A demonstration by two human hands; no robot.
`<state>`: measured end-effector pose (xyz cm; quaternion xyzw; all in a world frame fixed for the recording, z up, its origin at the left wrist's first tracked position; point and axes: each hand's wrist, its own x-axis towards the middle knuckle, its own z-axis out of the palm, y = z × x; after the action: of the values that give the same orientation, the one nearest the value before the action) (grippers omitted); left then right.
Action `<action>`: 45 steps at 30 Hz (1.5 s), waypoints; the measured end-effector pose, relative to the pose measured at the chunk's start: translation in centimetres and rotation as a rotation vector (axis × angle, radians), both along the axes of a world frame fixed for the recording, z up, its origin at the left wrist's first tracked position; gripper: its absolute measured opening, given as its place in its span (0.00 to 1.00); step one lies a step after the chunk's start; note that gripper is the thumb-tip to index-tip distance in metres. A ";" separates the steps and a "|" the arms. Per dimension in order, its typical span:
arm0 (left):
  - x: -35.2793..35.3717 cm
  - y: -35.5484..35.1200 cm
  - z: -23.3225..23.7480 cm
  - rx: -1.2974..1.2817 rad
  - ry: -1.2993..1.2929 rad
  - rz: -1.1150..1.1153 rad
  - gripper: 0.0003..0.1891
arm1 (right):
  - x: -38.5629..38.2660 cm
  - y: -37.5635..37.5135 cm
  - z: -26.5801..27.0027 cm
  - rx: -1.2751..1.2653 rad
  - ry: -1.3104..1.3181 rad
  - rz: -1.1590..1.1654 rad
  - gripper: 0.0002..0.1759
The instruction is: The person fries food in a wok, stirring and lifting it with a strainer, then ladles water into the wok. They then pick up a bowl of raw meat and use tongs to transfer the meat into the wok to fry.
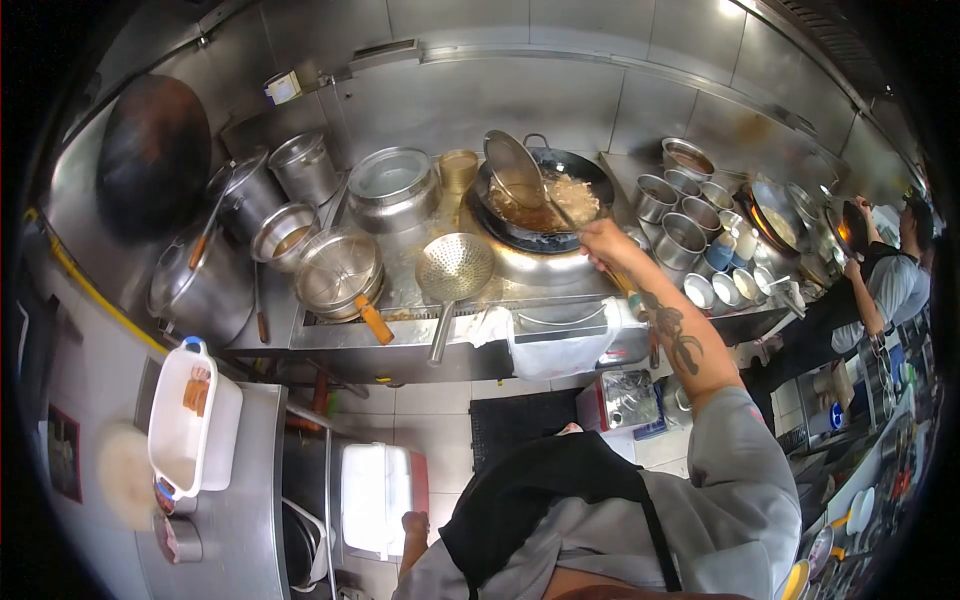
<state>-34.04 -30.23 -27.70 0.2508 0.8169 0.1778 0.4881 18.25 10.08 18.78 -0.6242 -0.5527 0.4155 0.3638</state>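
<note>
My right hand [606, 246] is closed around the long handle of a wire-mesh strainer [512, 168], whose round basket is tilted above a black wok [600, 180]. Brown liquid and pale, frothy food [575, 200] fill the wok, with the strainer's lower edge close to them. Below, on my left side, my left hand [414, 524] hangs down with curled fingers, beside a white-lidded red cooler box [377, 500]. I see nothing in it. Near the front of the stove lies a perforated metal ladle [455, 268], apart from both hands.
Left of the wok stand a wide metal pot [393, 190], tall pots [303, 168] and a wooden-handled strainer [340, 272]. Several seasoning containers [682, 242] are to the right. A white tub [195, 425] sits on a side counter. Another person [890, 280] works at a wok further right.
</note>
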 end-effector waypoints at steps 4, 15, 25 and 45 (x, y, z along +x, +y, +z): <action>-0.7 0.3 0.0 0.159 0.254 -0.239 0.11 | -2.6 0.7 -0.4 -0.058 -0.092 -0.015 0.15; -0.7 -6.0 -1.4 -0.040 0.080 0.023 0.09 | -2.0 7.2 -6.3 0.006 -0.113 -0.124 0.13; -0.8 -8.0 -2.2 0.059 0.680 -0.826 0.08 | 1.5 5.6 -4.6 -0.003 0.035 -0.165 0.11; 0.0 -2.9 -2.0 0.013 0.300 -0.275 0.09 | 7.7 -0.9 -0.4 -0.202 0.293 -0.168 0.06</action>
<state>-34.06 -33.17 -29.67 0.3870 0.8372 0.0755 0.3790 25.96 9.22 18.40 -0.6341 -0.3952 0.5236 0.4093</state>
